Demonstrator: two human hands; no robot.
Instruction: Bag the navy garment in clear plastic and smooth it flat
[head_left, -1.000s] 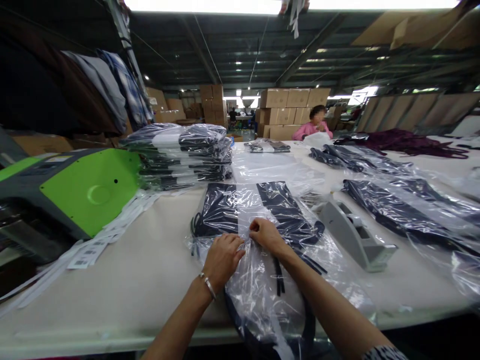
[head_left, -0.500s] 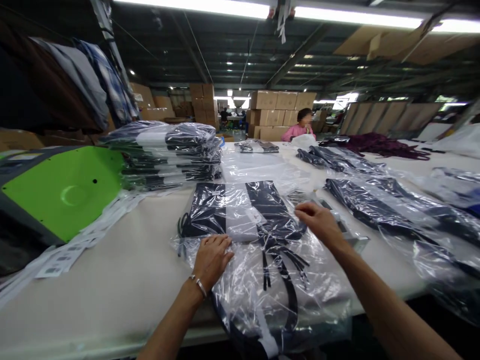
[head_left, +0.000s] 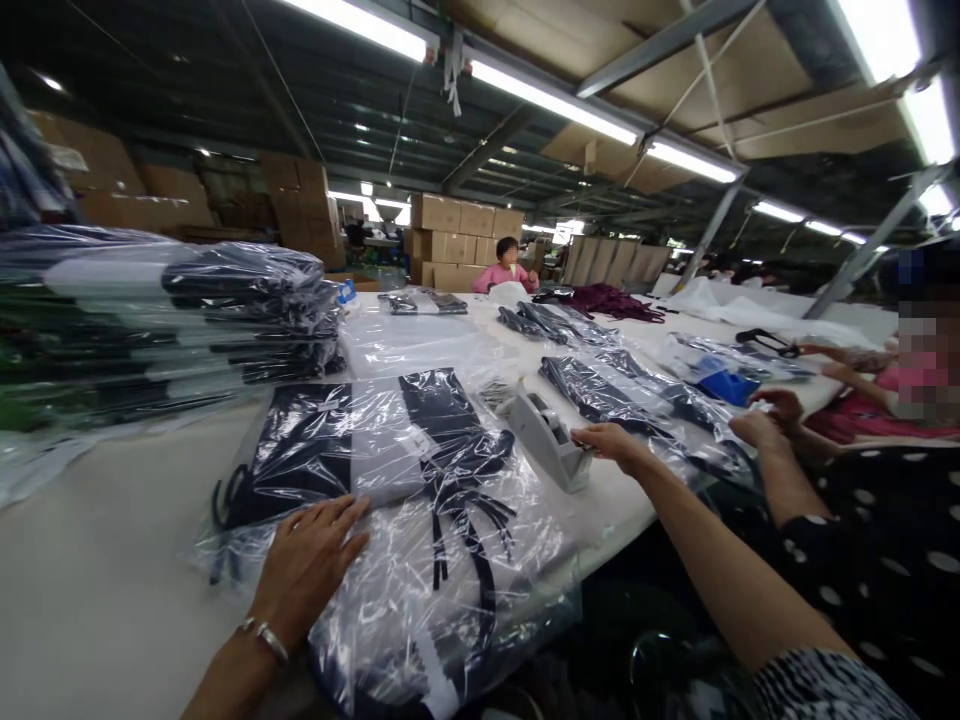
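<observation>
A stack of bagged garments (head_left: 187, 310) sits left — cardboard boxes (head_left: 465, 215) and a person in pink (head_left: 504, 272) beyond.

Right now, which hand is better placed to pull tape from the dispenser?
The right hand: its fingertips are at the gray tape dispenser. The left hand lies flat on the bagged garment, away from it.

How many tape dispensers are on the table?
1: the grey tape dispenser stands right of the bagged garment, with the right hand at its front end. Others may be hidden.
</observation>
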